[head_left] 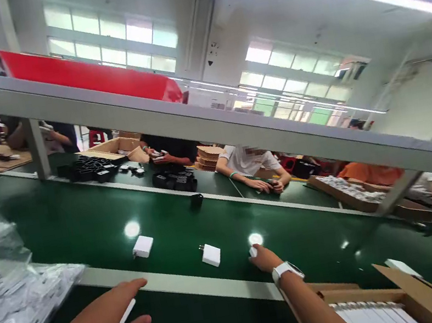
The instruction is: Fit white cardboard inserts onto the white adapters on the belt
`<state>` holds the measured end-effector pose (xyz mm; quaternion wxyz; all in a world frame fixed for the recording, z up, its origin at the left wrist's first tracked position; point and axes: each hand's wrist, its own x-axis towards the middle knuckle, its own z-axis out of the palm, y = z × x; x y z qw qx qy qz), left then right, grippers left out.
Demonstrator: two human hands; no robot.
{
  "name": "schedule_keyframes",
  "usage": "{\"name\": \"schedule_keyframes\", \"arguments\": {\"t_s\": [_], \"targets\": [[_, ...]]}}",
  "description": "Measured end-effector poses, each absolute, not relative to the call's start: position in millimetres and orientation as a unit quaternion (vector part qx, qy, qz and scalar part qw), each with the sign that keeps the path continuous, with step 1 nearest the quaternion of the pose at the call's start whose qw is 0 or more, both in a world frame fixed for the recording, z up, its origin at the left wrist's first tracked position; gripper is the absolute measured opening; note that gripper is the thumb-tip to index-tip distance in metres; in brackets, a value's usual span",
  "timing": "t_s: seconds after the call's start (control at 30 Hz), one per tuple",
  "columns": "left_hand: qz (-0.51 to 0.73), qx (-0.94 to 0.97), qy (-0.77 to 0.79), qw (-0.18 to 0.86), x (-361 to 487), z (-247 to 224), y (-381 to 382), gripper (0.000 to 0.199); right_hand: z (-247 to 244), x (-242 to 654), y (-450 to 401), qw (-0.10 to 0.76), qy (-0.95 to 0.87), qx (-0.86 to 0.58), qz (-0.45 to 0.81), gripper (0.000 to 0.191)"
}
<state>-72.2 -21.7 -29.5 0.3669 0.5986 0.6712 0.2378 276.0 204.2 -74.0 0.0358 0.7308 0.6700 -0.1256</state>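
My left hand (102,321) is above the near edge of the green surface, thumb and fingers apart. A white piece (127,313) shows between its thumb and index finger, apparently lying beyond them. My right hand (265,258), with a white watch on the wrist, reaches onto the green belt; its fingers are closed on a small white block (252,252), partly hidden. Two white plug adapters lie on the belt: one (143,246) at centre left, another (211,255) between my hands, prongs pointing left.
A clear bag of white parts (13,314) lies at the left. An open carton (360,295) holding rows of white adapters stands at the lower right. A black piece (197,200) sits at the belt's far edge. People work across the belt, beneath a long metal beam (201,125).
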Motion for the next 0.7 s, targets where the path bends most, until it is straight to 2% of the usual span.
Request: {"name": "schedule_keyframes", "arguments": {"t_s": [0.1, 0.2, 0.33, 0.47, 0.57, 0.7], "targets": [[0.131, 0.541, 0.747, 0.363, -87, -13, -13, 0.037, -88, 274, 222, 0.003, 0.649, 0.748, -0.136, 0.026], [0.106, 0.496, 0.789, 0.346, -95, -11, -3, 0.019, -83, 273, 224, -0.081, 0.614, 0.769, -0.16, 0.035], [0.098, 0.474, 0.811, 0.329, -92, -29, 18, 0.019, -63, 246, 207, -0.258, 0.578, 0.741, -0.224, 0.058], [0.026, 0.453, 0.821, 0.347, -79, -54, 41, 0.026, -51, 193, 168, -0.386, 0.619, 0.599, -0.331, 0.07], [0.005, 0.441, 0.827, 0.349, -73, -68, 49, 0.025, -49, 161, 128, -0.419, 0.66, 0.488, -0.388, 0.065], [0.076, 0.423, 0.835, 0.344, -73, -85, 51, 0.019, -53, 147, 86, -0.414, 0.734, 0.406, -0.355, 0.051]]}}
